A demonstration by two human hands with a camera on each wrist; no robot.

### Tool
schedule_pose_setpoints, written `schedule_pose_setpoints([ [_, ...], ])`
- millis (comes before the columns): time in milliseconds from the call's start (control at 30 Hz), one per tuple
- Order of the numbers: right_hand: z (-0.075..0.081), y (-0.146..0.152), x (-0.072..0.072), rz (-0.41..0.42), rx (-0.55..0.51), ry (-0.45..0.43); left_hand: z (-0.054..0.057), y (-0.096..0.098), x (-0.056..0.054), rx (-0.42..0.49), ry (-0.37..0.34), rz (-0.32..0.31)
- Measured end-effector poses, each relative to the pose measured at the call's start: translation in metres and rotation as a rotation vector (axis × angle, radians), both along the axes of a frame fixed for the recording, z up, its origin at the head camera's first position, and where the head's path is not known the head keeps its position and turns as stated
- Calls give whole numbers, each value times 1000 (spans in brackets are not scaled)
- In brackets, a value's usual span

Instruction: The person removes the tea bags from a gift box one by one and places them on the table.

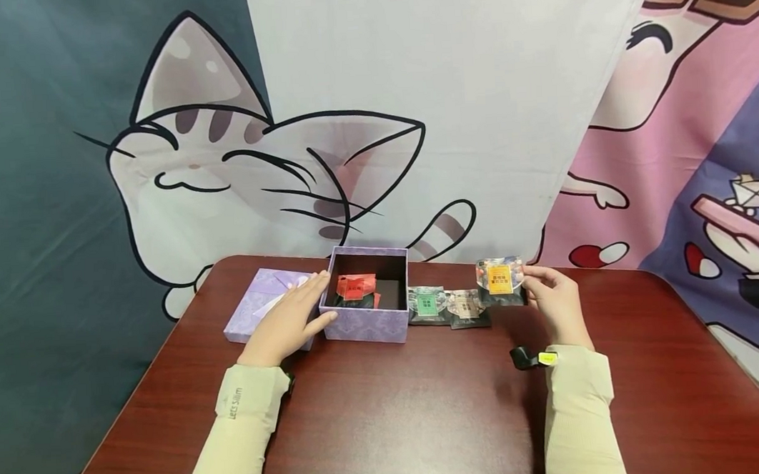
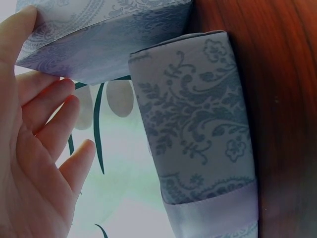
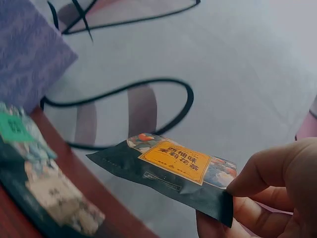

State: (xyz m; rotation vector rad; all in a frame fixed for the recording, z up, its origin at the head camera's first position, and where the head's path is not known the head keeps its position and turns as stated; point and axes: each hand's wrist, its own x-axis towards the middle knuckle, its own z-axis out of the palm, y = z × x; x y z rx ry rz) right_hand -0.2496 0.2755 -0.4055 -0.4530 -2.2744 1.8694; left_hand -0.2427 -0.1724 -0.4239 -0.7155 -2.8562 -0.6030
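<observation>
My right hand (image 1: pixel 558 303) pinches a dark tea sachet with a yellow label (image 1: pixel 500 281) by its right edge, above the table; in the right wrist view, thumb and fingers grip the sachet's (image 3: pixel 173 166) corner. My left hand (image 1: pixel 287 319) rests against the left side of an open purple patterned box (image 1: pixel 366 327), its fingers mostly straight. In the left wrist view the thumb touches the box (image 2: pixel 109 49). Red-labelled sachets (image 1: pixel 358 288) lie inside the box. To its right, a green-labelled sachet (image 1: pixel 427 305) and a beige-labelled sachet (image 1: pixel 467 307) lie side by side.
A purple box lid (image 1: pixel 254 308) with a ribbon lies left of the box, partly under my left hand. The brown table (image 1: pixel 401 408) ends at a cartoon-printed cloth (image 1: pixel 474 82) behind it.
</observation>
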Motion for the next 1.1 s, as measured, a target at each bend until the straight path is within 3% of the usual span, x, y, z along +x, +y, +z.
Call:
schedule_pose_setpoints([
  [200,-16,12,-5,-35,-76,-22,0,0,-1,-2,1,1],
  [667,-45,25,-7,-73,19,-97,2,1,1,-1,-18,9],
  [933,-52,23,-7,-91,105,-113,2,1,0,-2,-24,12],
  [1100,-56,24,-9,-119,236,-123,2,1,0,1,-24,9],
])
